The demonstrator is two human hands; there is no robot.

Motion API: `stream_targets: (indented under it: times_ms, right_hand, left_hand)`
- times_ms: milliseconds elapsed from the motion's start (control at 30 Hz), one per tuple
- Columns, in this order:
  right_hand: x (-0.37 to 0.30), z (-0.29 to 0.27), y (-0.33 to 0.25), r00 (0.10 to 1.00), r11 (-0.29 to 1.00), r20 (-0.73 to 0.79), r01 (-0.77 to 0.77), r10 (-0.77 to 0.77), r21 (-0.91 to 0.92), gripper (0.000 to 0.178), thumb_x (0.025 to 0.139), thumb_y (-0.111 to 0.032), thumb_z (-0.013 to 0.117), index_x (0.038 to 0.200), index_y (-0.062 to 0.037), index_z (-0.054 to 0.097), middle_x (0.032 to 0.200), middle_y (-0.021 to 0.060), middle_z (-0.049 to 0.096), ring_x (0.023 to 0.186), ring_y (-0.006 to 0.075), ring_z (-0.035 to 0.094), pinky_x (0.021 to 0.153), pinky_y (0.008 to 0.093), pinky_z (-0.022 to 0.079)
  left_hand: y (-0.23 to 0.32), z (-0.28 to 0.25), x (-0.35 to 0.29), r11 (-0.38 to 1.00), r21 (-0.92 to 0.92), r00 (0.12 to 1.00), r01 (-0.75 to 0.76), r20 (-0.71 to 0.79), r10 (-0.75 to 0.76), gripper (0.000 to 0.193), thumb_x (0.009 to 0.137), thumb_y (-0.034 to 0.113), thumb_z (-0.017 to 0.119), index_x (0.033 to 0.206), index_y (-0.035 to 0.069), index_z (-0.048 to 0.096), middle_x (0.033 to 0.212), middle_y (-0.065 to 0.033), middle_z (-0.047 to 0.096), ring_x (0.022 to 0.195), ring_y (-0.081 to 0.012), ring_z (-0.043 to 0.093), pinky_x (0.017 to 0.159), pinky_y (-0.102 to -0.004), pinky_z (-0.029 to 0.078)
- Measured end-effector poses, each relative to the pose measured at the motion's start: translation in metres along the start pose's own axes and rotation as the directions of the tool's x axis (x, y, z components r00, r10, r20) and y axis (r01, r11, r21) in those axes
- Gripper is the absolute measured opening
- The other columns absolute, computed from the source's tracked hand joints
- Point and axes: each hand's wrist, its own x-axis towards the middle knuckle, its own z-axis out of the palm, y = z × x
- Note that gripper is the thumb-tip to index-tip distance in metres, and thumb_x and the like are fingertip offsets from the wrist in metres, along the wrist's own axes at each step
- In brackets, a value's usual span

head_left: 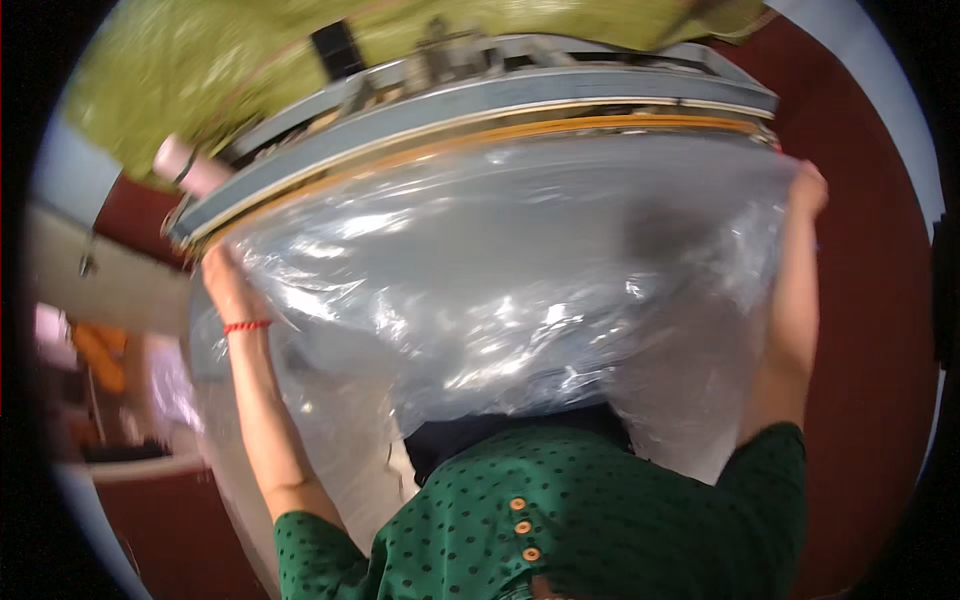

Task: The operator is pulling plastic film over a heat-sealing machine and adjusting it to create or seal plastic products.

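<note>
A wide, clear plastic sheet [480, 245] is spread between my two hands and hangs down in shiny wrinkles over my front. At its left corner, my left hand [228, 284] is closed on the edge, close to the left end of a long blue-grey bar machine [480, 98]. My right hand [810, 190] grips the far right corner, just beyond the machine's right end. The sheet's upper edge runs along the orange strip [480, 135] on the near side of the machine. Whether the plastic is a single layer or a bag, I cannot tell.
Behind the machine lies a yellow-green plastic cover [230, 70]. A pink roll [192, 168] sits by the machine's left end, and a black piece [336, 50] stands at its back. Dark red floor [870, 330] shows at right. Blurred orange and pink things [98, 365] are at left.
</note>
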Motion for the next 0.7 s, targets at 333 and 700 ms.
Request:
stream_targets:
  times_ms: [333,700]
  right_hand:
    - [-0.028,0.102,-0.109,0.985,0.635,0.159,-0.162,0.063,0.755,0.019,0.081,-0.02,0.057,0.084,-0.0007,0.058,0.072,0.0071,0.059,0.067,0.0141,0.053,0.067,0.0277,0.043]
    - [-0.014,0.074,-0.108,0.922,0.496,0.163,-0.331,0.35,0.803,0.015,0.079,-0.012,0.055,0.087,-0.003,0.047,0.071,0.0104,0.055,0.047,0.0191,0.054,0.042,0.0299,0.045]
  left_hand:
    - [-0.133,-0.04,0.12,0.953,0.238,0.982,-0.186,0.051,0.179,0.015,0.084,0.017,0.053,0.077,0.003,0.052,0.066,0.0043,0.045,0.06,-0.0058,0.037,0.056,-0.0199,0.033]
    - [-0.106,-0.026,0.111,0.999,0.015,0.998,-0.047,-0.028,0.047,0.021,0.083,0.014,0.05,0.064,0.005,0.052,0.062,0.0014,0.049,0.053,-0.0076,0.045,0.046,-0.0223,0.039]
